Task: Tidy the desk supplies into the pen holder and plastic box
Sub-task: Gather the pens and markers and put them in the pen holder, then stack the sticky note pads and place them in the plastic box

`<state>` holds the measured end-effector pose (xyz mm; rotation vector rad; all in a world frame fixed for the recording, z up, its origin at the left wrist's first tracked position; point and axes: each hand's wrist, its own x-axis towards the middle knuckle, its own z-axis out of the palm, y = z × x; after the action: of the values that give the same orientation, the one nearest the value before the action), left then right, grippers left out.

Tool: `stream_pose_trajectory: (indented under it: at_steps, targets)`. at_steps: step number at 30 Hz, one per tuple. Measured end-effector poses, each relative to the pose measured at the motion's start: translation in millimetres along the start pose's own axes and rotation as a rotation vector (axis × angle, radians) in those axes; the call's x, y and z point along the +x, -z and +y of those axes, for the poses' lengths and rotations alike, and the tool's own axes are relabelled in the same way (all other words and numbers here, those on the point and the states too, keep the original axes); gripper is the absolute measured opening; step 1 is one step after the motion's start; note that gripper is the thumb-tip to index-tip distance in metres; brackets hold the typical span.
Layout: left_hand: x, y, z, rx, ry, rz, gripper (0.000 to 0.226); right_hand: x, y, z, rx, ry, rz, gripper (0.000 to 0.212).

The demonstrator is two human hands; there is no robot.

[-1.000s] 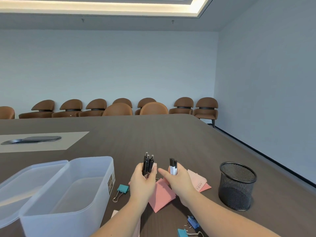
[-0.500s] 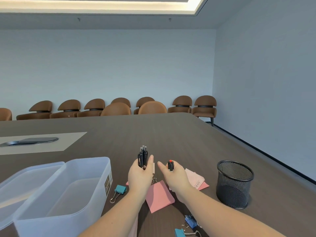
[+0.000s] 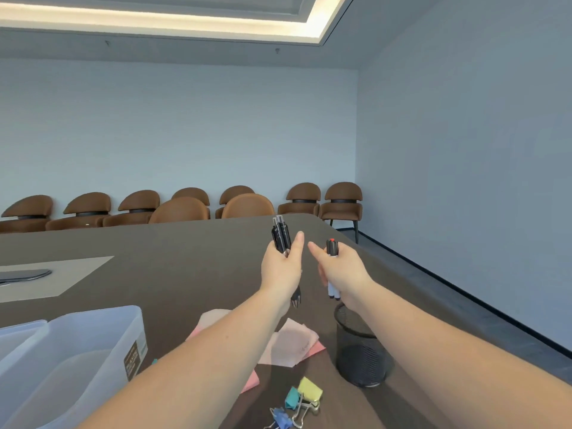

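My left hand (image 3: 281,270) grips a bundle of black pens (image 3: 281,236), held upright above the table. To its right, my right hand (image 3: 343,267) holds white markers (image 3: 332,247) with black caps, one red-tipped, their lower ends hanging just above the rim of the black mesh pen holder (image 3: 360,357). The clear plastic box (image 3: 77,360) stands open at the lower left. Pink sticky notes (image 3: 294,345) lie on the table under my arms. Binder clips (image 3: 301,397) in yellow, teal and blue lie near the front edge.
The dark wooden table (image 3: 185,252) stretches far ahead, with a beige mat (image 3: 62,274) and a dark flat object at the left. Brown chairs (image 3: 340,201) line the far wall. The table's right edge runs close behind the pen holder.
Both hands have risen and moved right with their pens and markers. The right hand's markers now hang over the pen holder. The view has tilted upward.
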<state>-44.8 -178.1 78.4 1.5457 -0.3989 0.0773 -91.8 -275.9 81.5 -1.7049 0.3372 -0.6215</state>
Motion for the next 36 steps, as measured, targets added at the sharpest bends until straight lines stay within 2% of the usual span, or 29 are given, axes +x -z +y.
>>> stream_pose_trajectory:
  at_steps: [6,9,12,18,21,25,29,36]
  targets:
    - [-12,-64,7,-0.034,0.028,-0.079,0.028,7,41,22,-0.003,-0.058,0.11,0.037]
    - [-17,-85,5,-0.043,0.066,-0.105,0.028,10,51,30,0.004,-0.084,0.133,0.028]
    - [-22,-96,-1,-0.022,0.079,-0.102,0.035,11,55,37,-0.01,-0.127,0.143,0.022]
    - [-25,-99,-17,0.035,0.084,-0.095,0.03,10,56,45,-0.084,-0.139,0.13,0.02]
    - [-26,-95,-20,0.076,0.089,-0.094,0.031,10,55,46,-0.161,-0.109,0.138,0.027]
    - [-28,-83,-17,0.139,0.067,-0.108,0.028,6,54,43,-0.199,-0.081,0.137,0.004]
    - [-26,-70,-18,0.219,0.04,-0.112,0.026,4,50,37,-0.279,0.01,0.148,0.017]
    - [-16,-23,-1,0.283,-0.006,-0.026,0.018,-2,29,7,-0.42,0.237,0.069,0.016]
